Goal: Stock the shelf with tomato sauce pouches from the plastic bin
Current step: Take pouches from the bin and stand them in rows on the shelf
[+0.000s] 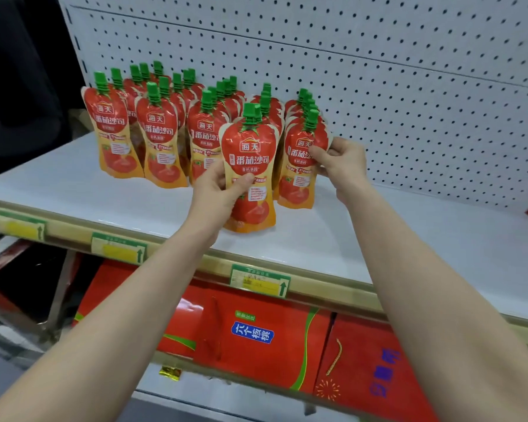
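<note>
Our left hand (217,190) curls round the middle of a tomato sauce pouch (250,159), thumb across its front, holding it upright before the rows (157,129) standing on the white shelf (393,239). Our right hand (340,162) pinches the front pouch (299,178) of the rightmost row, just beside.

A shop: pegboard-backed shelf (378,239) with price tags (260,280) and rows of sauce pouches (165,123).

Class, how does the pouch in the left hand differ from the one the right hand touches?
The held pouch is ahead of the rows, gripped round its middle by the left hand; the row-front pouch heads the rightmost row, pinched at its upper edge by the right hand. Both are upright, red, green-capped.
</note>
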`<state>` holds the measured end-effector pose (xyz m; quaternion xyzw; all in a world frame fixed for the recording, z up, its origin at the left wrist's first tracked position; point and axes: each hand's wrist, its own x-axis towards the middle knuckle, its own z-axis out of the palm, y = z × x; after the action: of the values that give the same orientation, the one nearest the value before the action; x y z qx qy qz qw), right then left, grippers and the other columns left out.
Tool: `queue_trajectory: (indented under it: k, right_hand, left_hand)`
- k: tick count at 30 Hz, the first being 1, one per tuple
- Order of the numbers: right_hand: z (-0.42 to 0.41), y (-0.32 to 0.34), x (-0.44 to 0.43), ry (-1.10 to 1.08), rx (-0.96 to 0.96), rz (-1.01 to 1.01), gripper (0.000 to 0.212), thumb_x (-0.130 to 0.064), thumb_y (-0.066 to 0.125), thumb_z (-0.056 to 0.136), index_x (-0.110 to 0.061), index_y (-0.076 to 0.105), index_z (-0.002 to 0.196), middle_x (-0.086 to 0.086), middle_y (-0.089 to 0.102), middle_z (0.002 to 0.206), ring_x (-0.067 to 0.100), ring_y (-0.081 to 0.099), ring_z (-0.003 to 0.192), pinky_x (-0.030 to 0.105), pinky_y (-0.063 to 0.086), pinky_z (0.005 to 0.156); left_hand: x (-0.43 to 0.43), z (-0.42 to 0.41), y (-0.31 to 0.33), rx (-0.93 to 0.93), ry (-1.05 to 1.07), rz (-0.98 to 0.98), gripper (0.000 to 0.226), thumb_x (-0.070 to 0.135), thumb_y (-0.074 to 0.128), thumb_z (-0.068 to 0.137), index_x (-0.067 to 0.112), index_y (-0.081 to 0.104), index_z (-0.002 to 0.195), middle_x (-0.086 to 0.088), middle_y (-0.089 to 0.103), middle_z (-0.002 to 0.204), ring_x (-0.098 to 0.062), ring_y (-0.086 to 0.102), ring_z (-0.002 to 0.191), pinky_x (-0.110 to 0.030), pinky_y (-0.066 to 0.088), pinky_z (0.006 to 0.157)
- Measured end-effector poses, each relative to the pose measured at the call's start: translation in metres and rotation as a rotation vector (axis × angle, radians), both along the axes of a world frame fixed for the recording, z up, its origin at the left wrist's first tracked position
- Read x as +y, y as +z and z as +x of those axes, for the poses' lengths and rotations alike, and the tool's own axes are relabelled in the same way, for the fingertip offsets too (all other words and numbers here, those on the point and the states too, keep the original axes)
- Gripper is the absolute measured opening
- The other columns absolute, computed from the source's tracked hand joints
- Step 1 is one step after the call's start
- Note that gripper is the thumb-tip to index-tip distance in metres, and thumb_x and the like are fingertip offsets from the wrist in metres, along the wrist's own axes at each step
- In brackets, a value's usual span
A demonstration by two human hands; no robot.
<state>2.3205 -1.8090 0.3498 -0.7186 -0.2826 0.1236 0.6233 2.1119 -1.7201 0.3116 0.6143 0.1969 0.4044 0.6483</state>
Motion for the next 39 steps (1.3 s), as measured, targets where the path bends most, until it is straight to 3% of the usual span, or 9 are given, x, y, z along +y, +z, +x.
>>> queue_trajectory:
  k: [3, 7, 12, 14, 17, 23, 29, 36, 39]
  right_hand:
    - [-0.003, 0.0, -0.009, -0.033, -0.061, -0.014, 0.032, -0.021, 0.074, 0.086, -0.012, 0.062, 0.114, 0.004, 0.072, 0.098, 0.021, 0.072, 0.089, 0.037, 0.062, 0.077]
    - [-0.021, 0.013, -0.033, -0.211, -0.171, 0.04, 0.024, -0.037, 0.071, 0.086, -0.023, 0.059, 0.102, -0.005, 0.058, 0.081, 0.01, 0.058, 0.073, 0.038, 0.058, 0.074]
    - [-0.053, 0.034, -0.075, 0.275, -0.107, -0.018, 0.016, -0.032, 0.066, 0.093, -0.016, 0.069, 0.096, -0.005, 0.071, 0.083, 0.006, 0.066, 0.073, 0.022, 0.051, 0.054]
    - [-0.055, 0.034, -0.092, 0.306, -0.126, -0.011, 0.002, -0.02, 0.069, 0.092, -0.018, 0.068, 0.091, -0.009, 0.073, 0.078, 0.004, 0.068, 0.071, 0.02, 0.052, 0.053]
    - [-0.043, 0.034, -0.121, 0.27, -0.112, 0.004, 0.009, -0.014, 0.068, 0.091, -0.02, 0.066, 0.085, -0.009, 0.074, 0.074, 0.004, 0.069, 0.068, 0.023, 0.057, 0.057]
    - [0.005, 0.034, -0.16, 0.09, -0.081, 0.039, 0.004, -0.011, 0.065, 0.094, -0.009, 0.065, 0.09, -0.004, 0.07, 0.075, 0.004, 0.067, 0.065, 0.022, 0.059, 0.059]
    - [0.054, 0.035, -0.121, -0.046, -0.089, -0.004, 0.019, -0.015, 0.067, 0.092, -0.018, 0.06, 0.074, 0.001, 0.069, 0.078, 0.018, 0.066, 0.074, 0.04, 0.059, 0.074]
    - [0.112, 0.022, -0.03, -0.116, -0.153, -0.079, 0.012, -0.024, 0.065, 0.093, -0.016, 0.062, 0.084, 0.007, 0.072, 0.092, 0.029, 0.07, 0.089, 0.055, 0.057, 0.083]
    - [0.13, 0.013, -0.002, -0.129, -0.206, -0.153, 0.014, -0.025, 0.063, 0.093, -0.013, 0.061, 0.087, 0.01, 0.07, 0.091, 0.033, 0.069, 0.087, 0.055, 0.057, 0.083]
  left_hand:
    - [-0.005, 0.004, -0.002, 0.011, -0.012, 0.012, 0.026, 0.016, 0.068, 0.089, 0.024, 0.063, 0.112, 0.004, 0.072, 0.109, -0.011, 0.068, 0.102, -0.027, 0.055, 0.085]
    - [-0.018, 0.012, 0.0, 0.027, -0.049, 0.02, 0.026, 0.017, 0.066, 0.09, 0.026, 0.062, 0.114, 0.003, 0.072, 0.111, -0.013, 0.067, 0.104, -0.032, 0.054, 0.089]
    - [-0.052, 0.03, 0.005, 0.043, -0.14, 0.04, 0.031, 0.016, 0.064, 0.091, 0.019, 0.059, 0.121, 0.001, 0.071, 0.112, -0.014, 0.068, 0.104, -0.031, 0.055, 0.088]
    - [-0.072, 0.036, 0.008, 0.05, -0.175, 0.062, 0.031, 0.017, 0.065, 0.091, 0.018, 0.06, 0.121, 0.0, 0.071, 0.11, -0.013, 0.068, 0.102, -0.029, 0.055, 0.086]
    - [-0.1, 0.046, 0.008, 0.069, -0.215, 0.111, 0.028, 0.019, 0.066, 0.09, 0.022, 0.061, 0.118, 0.002, 0.071, 0.11, -0.011, 0.068, 0.102, -0.03, 0.055, 0.087]
    - [-0.105, 0.065, 0.014, 0.251, 0.105, 0.66, 0.033, 0.022, 0.066, 0.09, 0.021, 0.062, 0.122, 0.007, 0.064, 0.117, -0.007, 0.058, 0.107, -0.028, 0.049, 0.096]
    - [-0.049, 0.104, 0.067, 0.324, 0.389, 1.114, 0.036, 0.022, 0.063, 0.09, 0.018, 0.06, 0.126, -0.002, 0.056, 0.129, -0.022, 0.045, 0.124, -0.029, 0.032, 0.107]
    - [0.018, 0.142, 0.11, 0.505, 0.235, 1.045, 0.039, 0.042, 0.039, 0.101, 0.02, 0.06, 0.125, 0.002, 0.059, 0.123, -0.017, 0.053, 0.114, -0.023, 0.034, 0.084]
    - [0.026, 0.143, 0.105, 0.538, 0.154, 1.098, 0.042, 0.045, 0.035, 0.101, 0.021, 0.062, 0.123, 0.003, 0.063, 0.12, -0.016, 0.057, 0.11, -0.029, 0.042, 0.087]
